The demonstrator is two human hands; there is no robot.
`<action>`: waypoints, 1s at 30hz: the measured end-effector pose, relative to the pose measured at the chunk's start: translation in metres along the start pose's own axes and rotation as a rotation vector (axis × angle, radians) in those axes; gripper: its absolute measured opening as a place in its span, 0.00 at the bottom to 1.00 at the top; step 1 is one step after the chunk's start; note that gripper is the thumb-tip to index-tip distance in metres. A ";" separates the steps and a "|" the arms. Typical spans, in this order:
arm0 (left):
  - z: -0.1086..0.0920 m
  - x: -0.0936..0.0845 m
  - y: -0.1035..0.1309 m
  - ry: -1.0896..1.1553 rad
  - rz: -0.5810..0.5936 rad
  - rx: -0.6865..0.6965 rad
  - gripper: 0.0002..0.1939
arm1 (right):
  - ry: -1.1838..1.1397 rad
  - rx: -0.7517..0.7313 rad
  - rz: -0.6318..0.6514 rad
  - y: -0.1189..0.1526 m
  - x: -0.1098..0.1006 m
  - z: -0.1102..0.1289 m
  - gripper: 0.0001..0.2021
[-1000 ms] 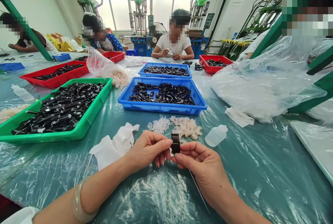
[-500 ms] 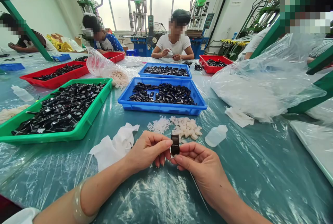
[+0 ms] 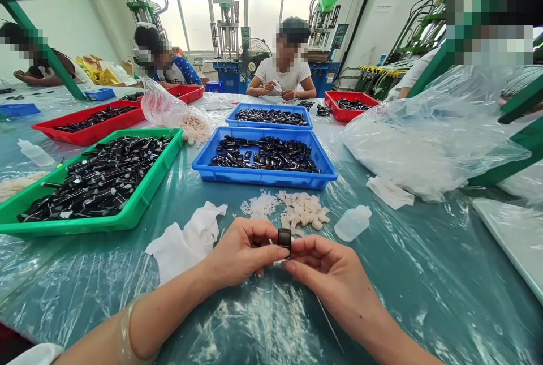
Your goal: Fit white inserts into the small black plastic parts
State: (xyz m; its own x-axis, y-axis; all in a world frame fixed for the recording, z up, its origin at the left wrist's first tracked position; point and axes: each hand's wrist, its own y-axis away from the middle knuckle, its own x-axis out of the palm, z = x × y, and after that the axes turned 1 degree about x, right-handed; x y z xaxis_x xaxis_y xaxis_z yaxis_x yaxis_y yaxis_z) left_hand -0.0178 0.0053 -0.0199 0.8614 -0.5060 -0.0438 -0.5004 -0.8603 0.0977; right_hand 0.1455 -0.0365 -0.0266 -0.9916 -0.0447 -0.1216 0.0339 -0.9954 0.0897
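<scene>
Between thumb and fingers my left hand pinches a small glossy black plastic part, held upright above the table. My right hand is closed, its fingertips against the part's right side. A thin metal rod sticks out from under the right palm toward me; its other end is hidden by the fingers. Just beyond the hands lie a pile of cream-coloured small pieces and a pile of tiny white bits. A crumpled white cloth lies left of my left hand.
Blue trays of black parts stand ahead, a green tray to the left, red trays farther off. A squeeze bottle lies right, near a large clear bag. Co-workers sit around the table; green frame bars cross the view.
The black part has been turned and lowered slightly, so a different face shows. My left thumb has shifted onto its lower end; the rod has moved a little with my right hand.
</scene>
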 end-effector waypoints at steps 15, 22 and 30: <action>0.003 0.002 0.001 0.139 0.062 -0.135 0.12 | 0.446 -0.051 -0.201 -0.038 -0.110 -0.016 0.26; 0.004 0.002 0.002 0.149 0.189 -0.165 0.12 | 0.495 -0.210 -0.213 -0.029 -0.083 -0.007 0.15; 0.003 0.005 0.002 0.187 0.275 -0.204 0.10 | 1.037 -0.894 -0.253 -0.005 -0.063 0.009 0.21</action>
State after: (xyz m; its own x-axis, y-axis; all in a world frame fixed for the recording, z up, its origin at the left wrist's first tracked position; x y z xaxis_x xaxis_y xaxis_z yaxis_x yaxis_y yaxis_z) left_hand -0.0150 0.0009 -0.0227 0.7078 -0.6798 0.1920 -0.7036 -0.6544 0.2768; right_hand 0.2066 -0.0277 -0.0107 -0.4521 0.4921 -0.7439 0.3275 -0.6842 -0.6516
